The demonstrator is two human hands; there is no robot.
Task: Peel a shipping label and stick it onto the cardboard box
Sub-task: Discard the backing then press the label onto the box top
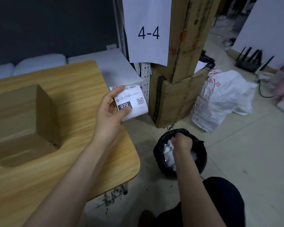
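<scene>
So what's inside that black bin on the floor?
The black bin holds white paper scraps, piled near the top. The right hand is fisted over them, hiding some. What lies deeper under the scraps cannot be seen.

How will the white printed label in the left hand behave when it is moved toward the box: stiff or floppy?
The white printed shipping label likely flops; it already curls away from the left hand pinching one edge. Probably very light, so it may fold onto itself.

The left hand [111, 112] covers the shipping label's [134, 102] left edge; the cardboard box [20, 122] is blurred.
</scene>
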